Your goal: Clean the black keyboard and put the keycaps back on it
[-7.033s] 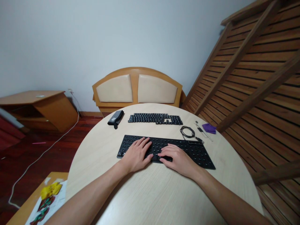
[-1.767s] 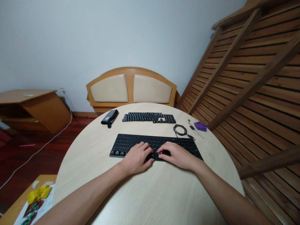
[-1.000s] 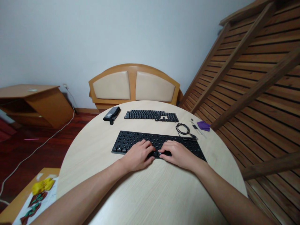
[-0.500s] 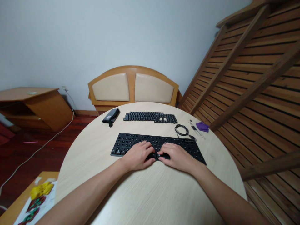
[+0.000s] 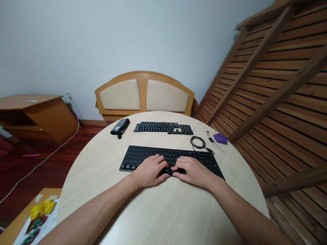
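Observation:
A black keyboard base [image 5: 143, 157] without its keycaps lies across the round table [image 5: 163, 211]. Both my hands rest on the middle of its front row. My left hand [image 5: 149, 171] has its fingers bent and pressed together, the tips pointing right. My right hand [image 5: 194, 171] mirrors it, with fingertips almost touching those of the left. A small dark piece sits between the fingertips; I cannot make out what it is. Behind the base, the loose black keycaps [image 5: 163, 127] lie in ordered rows.
A grey pouch [image 5: 119, 127] lies at the back left of the table. A coiled black cable [image 5: 198, 142], small tools [image 5: 211, 139] and a purple cloth [image 5: 220, 137] lie at the back right. A padded headboard [image 5: 144, 95] stands behind, wooden slats [image 5: 268, 85] lean at right.
Over seven seconds my hands have drawn together from lying flat and apart to bent fingertips meeting at the front row. In the last half second almost nothing moved.

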A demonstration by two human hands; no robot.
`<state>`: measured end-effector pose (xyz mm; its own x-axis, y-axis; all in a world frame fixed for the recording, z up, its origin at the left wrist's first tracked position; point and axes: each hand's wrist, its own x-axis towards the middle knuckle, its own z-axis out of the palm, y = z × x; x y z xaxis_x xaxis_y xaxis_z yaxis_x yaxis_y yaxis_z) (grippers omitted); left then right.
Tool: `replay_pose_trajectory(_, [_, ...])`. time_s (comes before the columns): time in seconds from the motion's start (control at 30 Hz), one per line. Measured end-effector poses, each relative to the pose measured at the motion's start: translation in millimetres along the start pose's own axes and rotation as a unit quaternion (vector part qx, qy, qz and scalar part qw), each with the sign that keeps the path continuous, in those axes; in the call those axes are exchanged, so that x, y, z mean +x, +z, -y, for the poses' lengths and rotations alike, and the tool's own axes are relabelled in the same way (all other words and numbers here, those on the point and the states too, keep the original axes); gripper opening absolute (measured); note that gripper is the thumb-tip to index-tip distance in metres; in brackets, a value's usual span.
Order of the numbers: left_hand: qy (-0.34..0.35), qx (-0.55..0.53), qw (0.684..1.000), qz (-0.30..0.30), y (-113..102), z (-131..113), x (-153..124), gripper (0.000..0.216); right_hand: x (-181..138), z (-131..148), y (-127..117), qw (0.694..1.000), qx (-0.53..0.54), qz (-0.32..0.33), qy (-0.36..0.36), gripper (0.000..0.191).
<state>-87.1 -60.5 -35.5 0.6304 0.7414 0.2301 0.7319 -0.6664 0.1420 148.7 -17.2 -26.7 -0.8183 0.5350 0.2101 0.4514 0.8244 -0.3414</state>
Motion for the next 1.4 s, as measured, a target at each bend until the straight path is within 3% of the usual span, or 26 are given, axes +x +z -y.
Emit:
replay_pose_trajectory(0.67, [-0.020,-0.008,1.000,0.001,-2.3,-5.1,-6.7,0.023,1.4,14.1,0.5,0.995,0.012,-0.020,0.100,0.004])
replay_pose_trajectory(1.13, [-0.024,-0.013,1.000,0.006,-3.2,-5.5,-5.2,0.022,-0.4,9.2,5.8,0.997,0.011,-0.017,0.075,0.009])
replay_pose_trajectory(1.4, [-0.007,-0.026,0.999,0.041,-12.6,-1.9,-9.3,0.021,2.4,14.7,8.7,0.998,0.043,0.001,0.049,0.009])
